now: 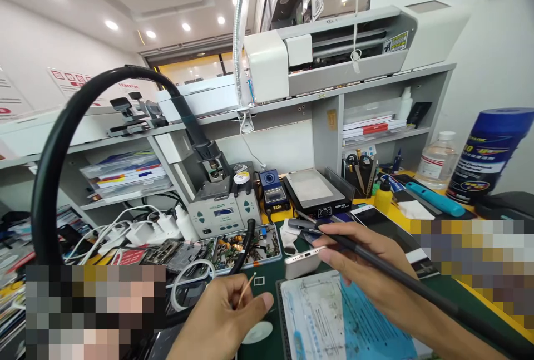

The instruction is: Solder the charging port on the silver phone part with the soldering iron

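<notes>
Pinched in my left hand (227, 312) is a thin stick (246, 289) with a small pale tip, above the green mat (271, 289). My right hand (367, 265) has its fingers closed round a phone (303, 264), held on edge with its port end facing up. A dark pen-like tool with a black cable (375, 262) also runs through the right hand, its grey end (298, 225) pointing left. Below the phone lies a stained blue and white sheet (354, 315). A white round disc (258, 332) rests beside my left hand.
A tray of small parts (273, 243) stands before the grey hot-air station (221, 216). Another phone (387, 232), a yellow bottle (382, 197) and a large blue can (484, 159) are at the right. A thick black hose (45, 182) arches at the left.
</notes>
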`<state>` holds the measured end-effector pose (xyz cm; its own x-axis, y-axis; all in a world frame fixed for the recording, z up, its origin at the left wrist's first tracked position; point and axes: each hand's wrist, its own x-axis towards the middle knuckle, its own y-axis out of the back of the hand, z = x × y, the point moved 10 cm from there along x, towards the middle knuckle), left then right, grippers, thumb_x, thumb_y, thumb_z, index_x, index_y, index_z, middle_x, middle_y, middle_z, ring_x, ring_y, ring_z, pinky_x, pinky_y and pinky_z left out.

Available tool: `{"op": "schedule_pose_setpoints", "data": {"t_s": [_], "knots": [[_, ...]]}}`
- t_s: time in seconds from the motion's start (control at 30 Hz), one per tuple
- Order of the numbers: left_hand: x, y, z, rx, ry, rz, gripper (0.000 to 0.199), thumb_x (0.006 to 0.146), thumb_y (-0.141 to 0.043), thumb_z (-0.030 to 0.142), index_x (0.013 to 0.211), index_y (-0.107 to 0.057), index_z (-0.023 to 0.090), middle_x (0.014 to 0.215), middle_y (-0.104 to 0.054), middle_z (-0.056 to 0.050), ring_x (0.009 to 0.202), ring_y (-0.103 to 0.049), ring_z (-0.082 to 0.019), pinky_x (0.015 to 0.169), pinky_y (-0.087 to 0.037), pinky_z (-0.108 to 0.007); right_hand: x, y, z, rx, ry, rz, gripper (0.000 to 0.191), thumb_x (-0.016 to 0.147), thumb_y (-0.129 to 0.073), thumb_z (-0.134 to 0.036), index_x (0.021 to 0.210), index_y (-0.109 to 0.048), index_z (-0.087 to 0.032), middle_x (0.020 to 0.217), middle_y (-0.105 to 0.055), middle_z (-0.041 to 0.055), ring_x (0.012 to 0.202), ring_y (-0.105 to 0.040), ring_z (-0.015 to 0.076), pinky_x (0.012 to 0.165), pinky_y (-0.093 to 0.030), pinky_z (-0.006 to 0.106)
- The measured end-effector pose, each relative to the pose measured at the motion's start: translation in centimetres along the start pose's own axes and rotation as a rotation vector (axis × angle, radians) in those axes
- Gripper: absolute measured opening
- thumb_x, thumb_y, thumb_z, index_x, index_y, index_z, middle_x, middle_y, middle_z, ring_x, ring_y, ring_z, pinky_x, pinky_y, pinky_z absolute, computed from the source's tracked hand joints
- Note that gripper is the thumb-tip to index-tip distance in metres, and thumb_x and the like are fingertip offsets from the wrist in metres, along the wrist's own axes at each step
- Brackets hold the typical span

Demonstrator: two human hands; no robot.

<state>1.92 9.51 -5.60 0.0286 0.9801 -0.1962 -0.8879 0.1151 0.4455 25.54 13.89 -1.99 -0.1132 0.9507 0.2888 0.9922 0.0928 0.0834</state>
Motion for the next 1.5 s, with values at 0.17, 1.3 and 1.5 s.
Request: {"op": "schedule_pose_setpoints", "data": {"t_s": [0.17,1.3,1.5], "knots": [[-2.0,-1.3,-2.5,-0.239,0.195,-0.139,0.053,0.081,-0.071,0.066,0.067,-0.042,0.023,0.043,-0.034,0.012,0.036,-0.025,-0.005,0.040,-0.010,-0.020,-0.2,-0.4,-0.5,0.000,0.014,-0.032,0.032,0.088,-0.080,-0.042,0.117,-0.073,-0.031,0.100,-0.081,0.0024,0.065,-0.065,0.0150,0.053,-0.055,0.025],[-4.8,-1.5,1.1,-0.559,0.075,0.188,0.035,0.070,-0.087,0.046,0.074,-0.074,0.014,0.070,-0.068,-0.004,0.047,-0.043,-0.006,0.040,-0.034,-0.018,-0.4,-0.2,-1.8,-0.129,0.191,-0.019,0.023,0.091,-0.076,-0.034,0.114,-0.074,-0.033,0.097,-0.081,-0.0006,0.059,-0.067,0.0127,0.051,-0.056,0.023],[-4.5,-1.0,2.2,-0.362,-0.001,0.225,0.036,0.080,-0.076,0.052,0.077,-0.073,0.017,0.058,-0.053,0.003,0.045,-0.039,-0.006,0.045,-0.027,-0.020,-0.4,-0.3,-2.1,-0.164,0.201,-0.022,0.023,0.091,-0.075,-0.035,0.114,-0.075,-0.033,0.099,-0.081,-0.0006,0.060,-0.069,0.0131,0.051,-0.056,0.023]]}}
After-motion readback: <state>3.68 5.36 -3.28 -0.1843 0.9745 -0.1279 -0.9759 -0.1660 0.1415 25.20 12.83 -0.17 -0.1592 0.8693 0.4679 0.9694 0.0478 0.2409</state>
